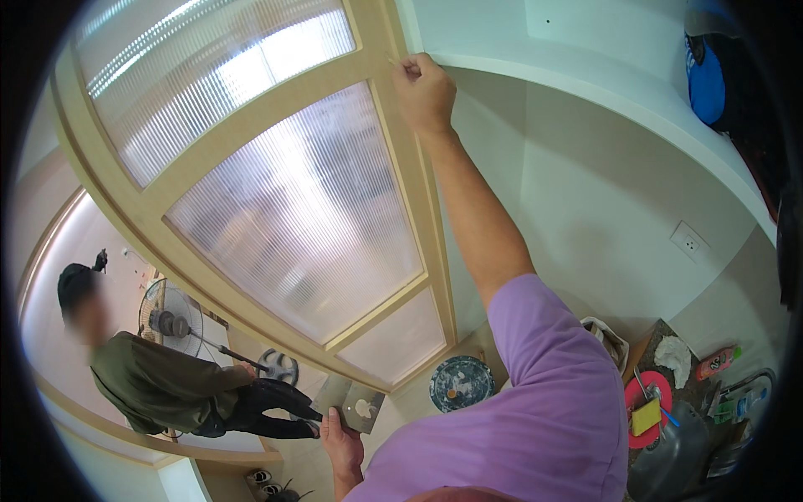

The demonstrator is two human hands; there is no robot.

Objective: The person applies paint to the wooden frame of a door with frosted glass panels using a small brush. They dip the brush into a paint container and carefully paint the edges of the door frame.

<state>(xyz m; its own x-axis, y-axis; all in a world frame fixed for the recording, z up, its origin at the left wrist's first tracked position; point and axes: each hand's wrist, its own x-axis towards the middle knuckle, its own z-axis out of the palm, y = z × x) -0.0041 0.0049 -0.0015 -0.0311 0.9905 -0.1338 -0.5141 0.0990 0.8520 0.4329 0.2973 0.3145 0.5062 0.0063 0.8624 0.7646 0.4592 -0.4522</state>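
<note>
My right hand [424, 90] is raised at full reach to the upper edge of a light wood door frame [391, 125], beside the white wall. Its fingers are pinched together at the wood; a thin, pale bit shows at the tips, too small to name. Down by my waist, my left hand [341, 443] grips a flat metal plate [347, 403] by its edge, thumb on top. A dab of pale putty [365, 408] lies on the plate. Ribbed glass panes [293, 217] fill the frame.
Another person [159, 376] in a dark green top stands beyond the frame at left, near a standing fan [171, 322]. A round, spattered bucket lid [462, 385] is on the floor. At right are a sink [669, 460] and a red basin [658, 389] with a yellow sponge [646, 417].
</note>
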